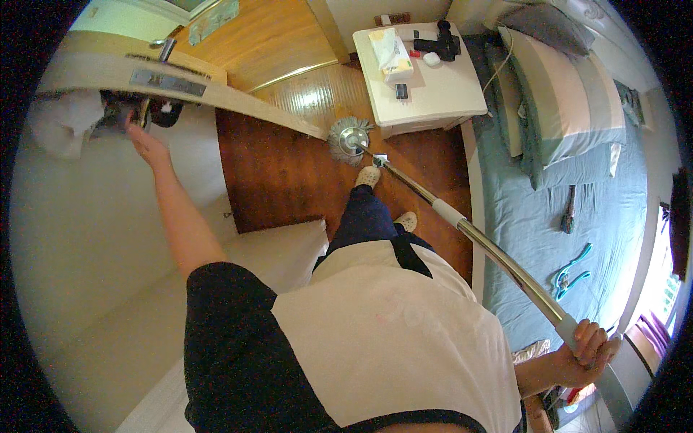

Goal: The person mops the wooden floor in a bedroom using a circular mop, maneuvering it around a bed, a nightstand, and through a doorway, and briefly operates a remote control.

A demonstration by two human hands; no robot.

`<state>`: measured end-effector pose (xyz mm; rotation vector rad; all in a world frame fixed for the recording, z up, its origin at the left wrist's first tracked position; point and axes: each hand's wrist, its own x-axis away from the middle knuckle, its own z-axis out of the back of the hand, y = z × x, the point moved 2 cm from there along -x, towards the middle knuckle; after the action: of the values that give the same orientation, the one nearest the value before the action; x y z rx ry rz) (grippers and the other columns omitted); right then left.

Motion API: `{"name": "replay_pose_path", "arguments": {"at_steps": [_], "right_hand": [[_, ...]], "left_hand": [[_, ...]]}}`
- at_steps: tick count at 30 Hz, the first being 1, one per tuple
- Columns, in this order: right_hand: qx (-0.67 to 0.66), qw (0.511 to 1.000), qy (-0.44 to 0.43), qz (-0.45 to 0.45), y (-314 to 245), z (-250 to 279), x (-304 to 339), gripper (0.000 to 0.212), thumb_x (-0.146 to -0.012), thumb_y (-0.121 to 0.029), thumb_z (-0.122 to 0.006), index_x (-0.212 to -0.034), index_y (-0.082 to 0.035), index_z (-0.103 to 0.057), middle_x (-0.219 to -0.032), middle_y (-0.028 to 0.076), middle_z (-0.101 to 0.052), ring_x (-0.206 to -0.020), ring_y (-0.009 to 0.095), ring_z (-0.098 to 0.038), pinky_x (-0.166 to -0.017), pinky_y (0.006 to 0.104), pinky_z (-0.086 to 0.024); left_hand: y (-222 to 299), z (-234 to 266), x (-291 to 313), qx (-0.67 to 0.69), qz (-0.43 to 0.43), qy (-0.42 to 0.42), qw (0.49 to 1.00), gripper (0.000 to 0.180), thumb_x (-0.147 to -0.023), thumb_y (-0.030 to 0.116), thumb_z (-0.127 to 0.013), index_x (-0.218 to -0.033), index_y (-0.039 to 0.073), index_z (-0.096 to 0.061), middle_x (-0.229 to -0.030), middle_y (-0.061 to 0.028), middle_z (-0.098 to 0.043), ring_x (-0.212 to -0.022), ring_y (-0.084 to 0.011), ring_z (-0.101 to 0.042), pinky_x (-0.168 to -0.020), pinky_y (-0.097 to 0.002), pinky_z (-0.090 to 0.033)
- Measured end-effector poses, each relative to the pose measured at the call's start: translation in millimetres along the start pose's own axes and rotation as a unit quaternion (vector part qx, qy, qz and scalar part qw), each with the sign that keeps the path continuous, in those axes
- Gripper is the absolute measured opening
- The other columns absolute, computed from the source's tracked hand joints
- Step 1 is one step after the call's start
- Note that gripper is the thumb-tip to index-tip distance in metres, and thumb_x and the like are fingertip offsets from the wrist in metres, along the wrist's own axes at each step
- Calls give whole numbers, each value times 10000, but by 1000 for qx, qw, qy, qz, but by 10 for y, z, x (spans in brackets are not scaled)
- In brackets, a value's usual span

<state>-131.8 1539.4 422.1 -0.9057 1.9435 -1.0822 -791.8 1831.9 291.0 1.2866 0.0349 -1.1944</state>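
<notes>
My right hand [590, 355] is wrapped round the grey grip of a mop [498, 254] with a long metal pole. The pole slants away to the round mop head [352, 137], whose grey strands lie on the wood floor between the door's lower end and the nightstand. My left arm reaches out to the left, and my left hand [149, 148] is at the door [253, 108], beside dark things [164, 112] and a white bag [68, 119] that hang there. Its fingers look stretched out, though their tips blur into the dark things.
A white nightstand [429, 101] holds a tissue pack [393, 61], a black massage gun [442, 45] and small items. To the right, the bed [520, 224] carries pillows [570, 108], a brush [569, 211] and a turquoise hanger-like item [572, 274]. A wooden door [267, 36] stands beyond.
</notes>
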Motion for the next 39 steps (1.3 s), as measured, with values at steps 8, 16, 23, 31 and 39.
{"name": "replay_pose_path", "arguments": {"at_steps": [8, 16, 23, 31, 39], "right_hand": [[63, 983, 142, 96, 106, -108, 16, 293, -853, -150, -407, -584, -149, -291, -418, -29, -255, -387, 72, -260, -437, 228, -253], [37, 977, 181, 109, 107, -643, -134, 298, -786, -102, -461, -568, -152, -264, -458, -36, -192, -425, 72, -219, -462, 247, -259], [13, 994, 75, 81, 204, -1264, -128, 340, -821, -132, -432, -546, -160, -234, -478, -36, -202, -457, 72, -238, -471, 228, -267], [127, 976, 174, 25, 1054, -1320, -7, 322, -830, -192, -466, -570, -158, -278, -519, -38, -245, -537, 95, -278, -644, 285, -321], [111, 987, 76, -89, 1802, -1583, -303, 311, -862, -191, -493, -603, -138, -329, -600, -23, -283, -626, 124, -333, -896, 365, -312]], "left_hand": [[-286, -71, 1903, -137, 250, 249, 926, 261, -863, 211, -425, -963, -27, -462, -915, -171, -526, -831, -275, -498, -776, -351, -400], [1331, -1812, 3636, 191, -129, -589, 775, 688, -568, 212, -725, -1175, 84, -426, -1167, -150, -434, -1113, -311, -400, -893, -424, -336], [1488, -2296, 3369, 114, -195, -604, 764, 276, -660, 151, -626, -897, 129, -487, -802, -6, -527, -818, -222, -520, -706, -387, -386], [763, -2977, 2855, -14, -221, -611, 760, 272, -624, 108, -628, -860, 142, -496, -837, -43, -506, -864, -254, -497, -675, -414, -394], [33, -3594, 2508, -36, -149, -641, 752, 204, -659, 108, -589, -833, 175, -508, -844, -45, -519, -870, -275, -495, -628, -437, -401]]}}
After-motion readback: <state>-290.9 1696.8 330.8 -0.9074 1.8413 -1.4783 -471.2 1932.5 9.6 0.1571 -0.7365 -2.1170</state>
